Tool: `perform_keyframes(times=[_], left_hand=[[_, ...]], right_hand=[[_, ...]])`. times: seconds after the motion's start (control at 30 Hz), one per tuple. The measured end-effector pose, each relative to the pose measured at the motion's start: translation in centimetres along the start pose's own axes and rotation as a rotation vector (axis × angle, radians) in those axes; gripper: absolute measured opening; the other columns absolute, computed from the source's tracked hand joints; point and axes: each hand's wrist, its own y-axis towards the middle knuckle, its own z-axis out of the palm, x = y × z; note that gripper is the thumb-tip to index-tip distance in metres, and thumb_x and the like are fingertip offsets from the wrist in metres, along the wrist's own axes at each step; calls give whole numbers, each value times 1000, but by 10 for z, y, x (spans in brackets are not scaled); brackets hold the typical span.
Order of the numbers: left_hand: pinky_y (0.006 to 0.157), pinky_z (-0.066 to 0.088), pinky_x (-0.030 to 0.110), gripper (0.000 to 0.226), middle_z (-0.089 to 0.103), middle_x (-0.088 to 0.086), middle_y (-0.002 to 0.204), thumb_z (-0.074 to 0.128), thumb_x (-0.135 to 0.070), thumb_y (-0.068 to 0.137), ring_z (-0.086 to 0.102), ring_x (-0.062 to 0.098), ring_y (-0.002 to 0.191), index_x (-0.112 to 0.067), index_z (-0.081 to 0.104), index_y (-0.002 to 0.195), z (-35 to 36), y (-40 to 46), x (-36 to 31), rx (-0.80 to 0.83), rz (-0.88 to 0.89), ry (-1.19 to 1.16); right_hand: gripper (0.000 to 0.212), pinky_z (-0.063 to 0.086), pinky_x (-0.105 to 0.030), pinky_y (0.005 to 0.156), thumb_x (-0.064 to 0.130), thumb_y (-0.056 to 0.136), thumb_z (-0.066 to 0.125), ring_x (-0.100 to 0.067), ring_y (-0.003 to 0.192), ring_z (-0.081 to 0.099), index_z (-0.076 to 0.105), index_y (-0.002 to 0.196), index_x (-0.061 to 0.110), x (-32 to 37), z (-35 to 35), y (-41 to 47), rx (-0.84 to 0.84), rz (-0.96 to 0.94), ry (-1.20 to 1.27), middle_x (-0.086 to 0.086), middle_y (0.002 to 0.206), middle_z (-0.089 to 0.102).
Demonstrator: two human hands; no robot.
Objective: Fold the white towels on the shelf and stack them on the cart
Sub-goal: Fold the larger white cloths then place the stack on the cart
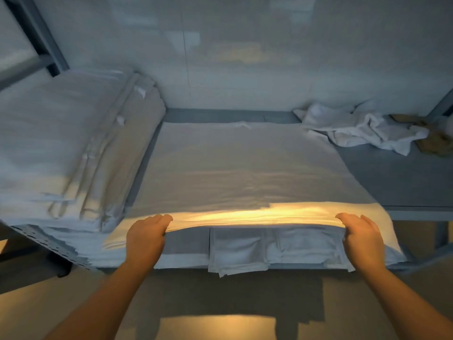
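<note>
Both the left hand [144, 238] and right hand [360, 238] grip the near edge of the flat white cloth towel [245, 173] spread on the grey metal shelf [392, 175], beside a folded white stack [73, 143].

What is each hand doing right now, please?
Left hand: grip closed on the near edge of the spread white cloth towel.
Right hand: grip closed on the same edge.

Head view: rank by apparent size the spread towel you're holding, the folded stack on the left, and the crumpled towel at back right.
1. Spread towel, gripped by left hand and right hand.
2. Folded stack; close, partly cropped, so unsure.
3. Crumpled towel, clearly smallest, though farthest.
</note>
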Motion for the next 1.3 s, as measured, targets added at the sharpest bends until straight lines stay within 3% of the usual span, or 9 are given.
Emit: perform_keyframes(times=[0.13, 0.23, 0.37, 0.5, 0.63, 0.97, 1.07, 1.17, 1.3], left_hand=[[46, 25, 27, 28, 53, 11, 56, 39, -8, 68, 50, 30, 46, -8, 66, 71, -40, 5, -8, -148, 122, 54], [50, 20, 27, 26, 50, 11, 55, 37, -10, 71, 46, 30, 45, -9, 62, 69, -69, 10, -17, -216, 173, 131], [47, 28, 29, 27, 51, 10, 57, 36, -14, 78, 47, 28, 47, -9, 62, 71, -95, 9, -32, -213, 180, 201], [45, 34, 31, 23, 55, 11, 60, 40, -13, 76, 50, 29, 50, -9, 63, 74, -115, 2, -52, -180, 133, 266], [44, 20, 26, 12, 53, 12, 57, 54, -3, 66, 46, 30, 44, -7, 63, 74, -134, 0, -70, -183, 88, 321], [52, 11, 24, 17, 52, 14, 57, 42, -7, 73, 45, 34, 45, -8, 59, 73, -164, 39, -67, -377, 47, 375], [50, 16, 27, 16, 51, 14, 57, 43, -5, 73, 46, 34, 46, -7, 59, 74, -152, 71, -56, -397, 59, 357], [45, 27, 30, 16, 52, 14, 57, 47, -3, 69, 49, 33, 45, -6, 62, 75, -135, 111, -41, -401, 64, 356], [47, 39, 30, 25, 62, 18, 66, 58, 1, 68, 58, 35, 50, -5, 67, 89, -115, 175, -18, -264, 3, 408]], right_hand=[[48, 47, -54, 86, -30, 61, 51, -47, 87, 61, 69, 96, -5, -1, -36, 6, -36, 18, 59, -23, 95, 70], [42, 48, -44, 66, -28, 61, 51, -40, 75, 59, 70, 87, 0, -4, -60, 10, -24, -26, 100, -20, 81, 68], [35, 37, -38, 55, -26, 60, 51, -36, 65, 51, 61, 75, 4, -15, -84, 15, -2, -58, 83, -12, 67, 57], [27, 42, -41, 58, -23, 69, 55, -39, 69, 53, 62, 81, 0, -29, -104, 27, -45, -87, 46, -19, 75, 60], [18, 41, -43, 60, -14, 76, 48, -40, 72, 53, 61, 83, -4, -35, -119, 45, -126, -148, 86, -23, 78, 60], [17, 25, -39, 60, -3, 67, 39, -38, 64, 47, 54, 75, 1, -25, -130, 119, -365, -325, 60, -19, 68, 50], [18, 25, -38, 59, -3, 63, 38, -38, 63, 47, 52, 73, 2, -12, -116, 152, -323, -343, 23, -19, 67, 49], [28, 39, -44, 58, 3, 62, 36, -43, 63, 54, 57, 77, -5, -3, -97, 185, -316, -346, -22, -26, 68, 54], [38, 49, -53, 72, 2, 67, 38, -52, 76, 58, 62, 93, -13, 8, -69, 233, -312, -309, -88, -37, 84, 60]])
